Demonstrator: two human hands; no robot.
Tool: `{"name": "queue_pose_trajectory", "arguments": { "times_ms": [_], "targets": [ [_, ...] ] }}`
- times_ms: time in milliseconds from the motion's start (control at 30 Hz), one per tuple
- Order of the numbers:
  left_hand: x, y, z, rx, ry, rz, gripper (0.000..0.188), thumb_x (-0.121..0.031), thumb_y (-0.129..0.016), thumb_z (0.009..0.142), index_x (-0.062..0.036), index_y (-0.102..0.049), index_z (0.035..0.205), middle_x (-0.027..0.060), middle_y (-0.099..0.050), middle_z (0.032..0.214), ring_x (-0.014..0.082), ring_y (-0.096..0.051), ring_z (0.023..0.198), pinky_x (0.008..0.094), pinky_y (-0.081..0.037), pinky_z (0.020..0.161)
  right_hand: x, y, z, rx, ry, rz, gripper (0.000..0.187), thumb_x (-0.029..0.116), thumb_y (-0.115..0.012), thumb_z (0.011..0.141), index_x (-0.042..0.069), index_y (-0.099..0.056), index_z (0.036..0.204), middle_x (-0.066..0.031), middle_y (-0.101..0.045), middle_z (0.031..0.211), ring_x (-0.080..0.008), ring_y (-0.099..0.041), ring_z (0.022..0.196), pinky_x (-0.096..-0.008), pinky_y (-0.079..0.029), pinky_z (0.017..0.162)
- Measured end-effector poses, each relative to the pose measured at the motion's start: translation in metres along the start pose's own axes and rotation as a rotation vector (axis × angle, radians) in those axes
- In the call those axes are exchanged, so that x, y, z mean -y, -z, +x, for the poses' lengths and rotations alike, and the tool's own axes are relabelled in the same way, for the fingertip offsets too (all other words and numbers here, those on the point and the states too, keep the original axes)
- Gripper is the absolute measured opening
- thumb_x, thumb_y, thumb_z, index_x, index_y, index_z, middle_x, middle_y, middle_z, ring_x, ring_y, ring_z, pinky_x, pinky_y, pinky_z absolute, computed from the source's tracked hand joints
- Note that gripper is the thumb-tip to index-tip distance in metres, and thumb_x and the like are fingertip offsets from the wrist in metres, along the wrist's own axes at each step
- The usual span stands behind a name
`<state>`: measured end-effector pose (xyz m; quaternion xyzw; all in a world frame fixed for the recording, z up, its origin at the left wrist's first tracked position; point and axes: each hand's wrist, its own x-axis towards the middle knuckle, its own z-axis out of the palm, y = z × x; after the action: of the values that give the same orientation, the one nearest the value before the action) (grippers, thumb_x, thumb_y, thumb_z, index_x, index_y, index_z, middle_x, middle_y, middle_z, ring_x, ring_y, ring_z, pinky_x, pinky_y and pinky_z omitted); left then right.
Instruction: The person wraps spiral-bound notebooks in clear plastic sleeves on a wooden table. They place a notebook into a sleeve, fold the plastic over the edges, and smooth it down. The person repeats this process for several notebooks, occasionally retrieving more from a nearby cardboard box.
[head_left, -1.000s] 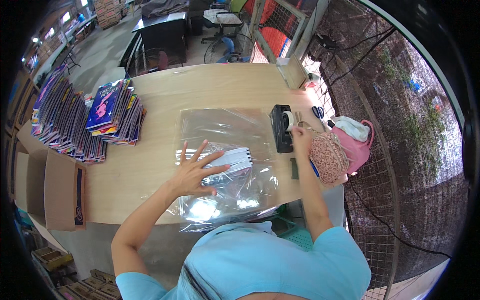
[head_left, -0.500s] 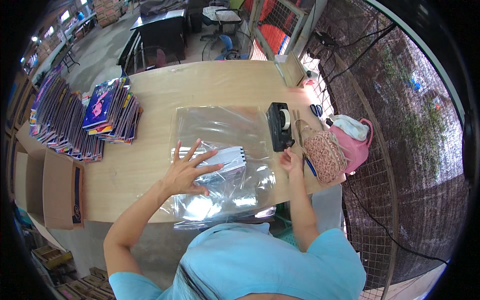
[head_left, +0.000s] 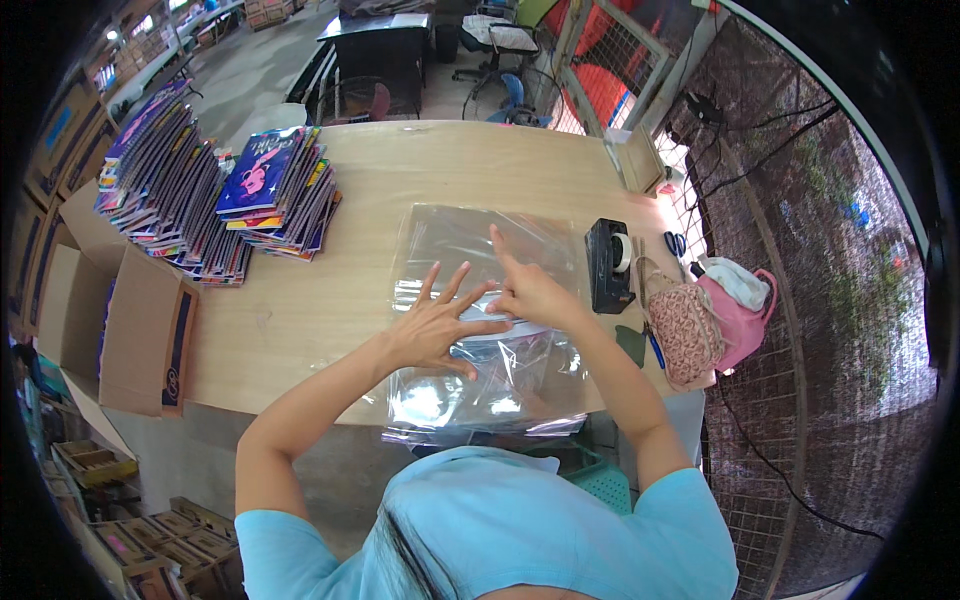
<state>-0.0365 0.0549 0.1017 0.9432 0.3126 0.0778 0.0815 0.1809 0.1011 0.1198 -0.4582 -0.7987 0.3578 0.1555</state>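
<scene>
A clear plastic sheet (head_left: 455, 235) lies on the table, folded over a stack of white-edged pages (head_left: 482, 330); the kind of item under it is hard to make out. My left hand (head_left: 435, 332) rests flat on the wrapped stack, fingers spread. Just beside it, my right hand (head_left: 535, 292) is over the plastic, index finger stretched forward, thumb apart and the other fingers curled. I see nothing held in it, though a clear strip of tape could go unseen. Right of the plastic stands a black tape dispenser (head_left: 608, 265) with a pale roll.
Stacks of spiral notebooks (head_left: 170, 195) and a shorter pile (head_left: 262, 175) fill the table's far left. An open cardboard box (head_left: 145, 330) stands at the left edge. At right are scissors (head_left: 675, 243), a patterned pouch (head_left: 685, 335) and a pink bag (head_left: 735, 330).
My right hand has left the tape dispenser and moved left and forward onto the plastic beside my left hand. My left hand stays on the wrapped stack. The view has shifted slightly.
</scene>
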Motion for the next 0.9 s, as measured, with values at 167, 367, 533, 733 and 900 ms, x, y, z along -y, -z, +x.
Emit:
{"name": "queue_pose_trajectory", "arguments": {
  "times_ms": [167, 367, 533, 733, 900],
  "targets": [
    [-0.014, 0.011, -0.004, -0.017, 0.077, -0.041, 0.074, -0.058, -0.072, 0.064, -0.0432, -0.048, 0.132, 0.003, -0.02, 0.155, 0.0402, -0.001, 0.143, 0.0671, 0.002, 0.108, 0.014, 0.002, 0.007, 0.025, -0.16, -0.502, 0.112, 0.027, -0.078, 0.072, 0.016, 0.0, 0.151, -0.0242, -0.066, 0.093, -0.04, -0.065, 0.088, -0.0436, -0.051, 0.073],
    [-0.048, -0.012, 0.016, -0.693, 0.213, -0.488, 0.038, -0.032, -0.071, 0.079, -0.0293, -0.066, 0.117, 0.004, -0.037, 0.148, 0.0364, -0.02, 0.141, 0.0633, -0.009, 0.109, -0.028, 0.026, -0.065, -0.303, 0.02, 0.21, 0.092, 0.035, -0.081, 0.067, 0.015, -0.033, 0.144, -0.0175, -0.059, 0.118, -0.033, -0.056, 0.112, -0.044, -0.045, 0.094],
    [-0.012, 0.019, 0.031, -0.721, 0.519, -1.055, 0.059, -0.025, -0.072, 0.081, -0.0137, -0.05, 0.134, 0.017, -0.043, 0.139, 0.0282, -0.039, 0.131, 0.0422, -0.032, 0.106, -0.032, -0.025, -0.083, -0.355, 0.302, -0.361, 0.056, 0.028, -0.081, 0.068, 0.007, -0.063, 0.117, -0.0149, -0.034, 0.145, -0.0299, -0.025, 0.138, -0.0497, -0.024, 0.111],
    [-0.024, 0.085, 0.024, -0.997, 0.27, -1.376, 0.068, -0.021, -0.076, 0.076, -0.0079, -0.044, 0.135, 0.0163, -0.048, 0.13, 0.0231, -0.048, 0.12, 0.0391, -0.041, 0.099, 0.012, 0.021, -0.069, -0.792, 0.506, 0.866, 0.044, 0.02, -0.082, 0.066, 0.004, -0.067, 0.104, -0.0116, -0.033, 0.148, -0.0313, -0.026, 0.139, -0.0475, -0.02, 0.113],
    [-0.041, 0.033, -0.018, -0.607, 0.292, -0.468, 0.076, -0.024, -0.078, 0.068, -0.0043, -0.04, 0.131, 0.0175, -0.04, 0.136, 0.031, -0.037, 0.131, 0.0432, -0.034, 0.106, -0.05, -0.012, -0.084, -0.506, 0.363, 0.091, 0.04, 0.014, -0.081, 0.063, 0.008, -0.063, 0.098, -0.0149, -0.037, 0.144, -0.0315, -0.033, 0.134, -0.0446, -0.029, 0.107]
  ]
}}
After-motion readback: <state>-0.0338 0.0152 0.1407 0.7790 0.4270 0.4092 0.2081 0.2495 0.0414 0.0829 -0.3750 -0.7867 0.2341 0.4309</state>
